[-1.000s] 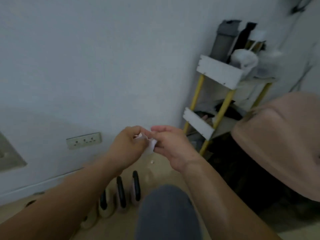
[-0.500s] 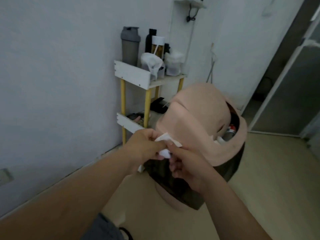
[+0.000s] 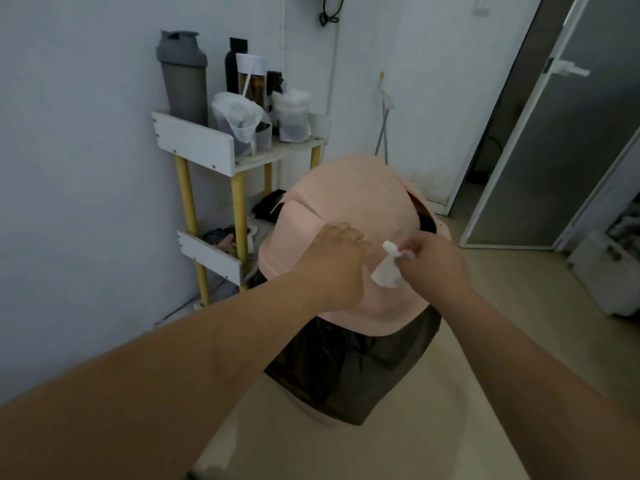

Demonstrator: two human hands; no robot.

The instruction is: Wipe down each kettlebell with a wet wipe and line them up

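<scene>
Currently the crumpled white wet wipe (image 3: 388, 269) is hanging directly above the pink bin lid (image 3: 349, 195), pinched at its top between thumb and fingertips of the right hand (image 3: 434, 263). The left hand (image 3: 334, 266) is hovering over the same lid, just beside the wipe, fingers curled, apparently holding nothing. A yellow-legged shelf rack (image 3: 197, 142) is standing left of the bin lid.

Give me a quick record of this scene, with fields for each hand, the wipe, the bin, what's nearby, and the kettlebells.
left hand: over the bin lid, fingers bent, nothing seen in it; contact with lid unclear
right hand: pinches the wipe
wipe: white, crumpled, hanging above the lid
bin: pink domed lid, dark bag lining
shelf: left of the bin, by the wall
bottles: standing on the top shelf
kettlebells: not in view
</scene>
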